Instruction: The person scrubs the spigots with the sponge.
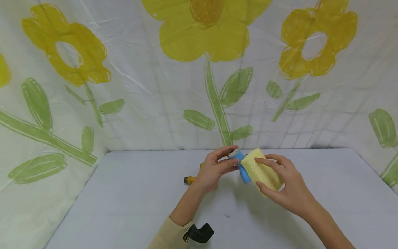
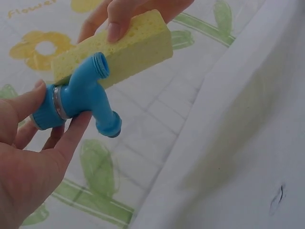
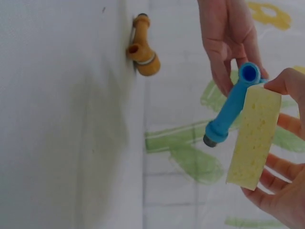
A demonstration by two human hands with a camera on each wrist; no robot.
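A blue pipe-like fitting with a metal band [image 1: 244,174] [image 2: 86,93] [image 3: 230,109] is held above the table by my left hand [image 1: 214,169] [image 2: 33,157] [image 3: 231,38], fingers and thumb around its wide end. My right hand [image 1: 290,188] [image 2: 128,12] [image 3: 290,191] grips a yellow, porous sponge block [image 1: 262,169] [image 2: 138,45] [image 3: 255,138] between thumb and fingers. The sponge lies against the side of the blue fitting, covering part of it in the head view.
An orange-yellow fitting [image 1: 189,180] [image 3: 143,47] lies on the white table [image 1: 140,200] behind my left hand, partly hidden in the head view. A white sheet with painted yellow flowers [image 1: 149,86] hangs behind the table. A black object [image 1: 201,233] sits at my left sleeve.
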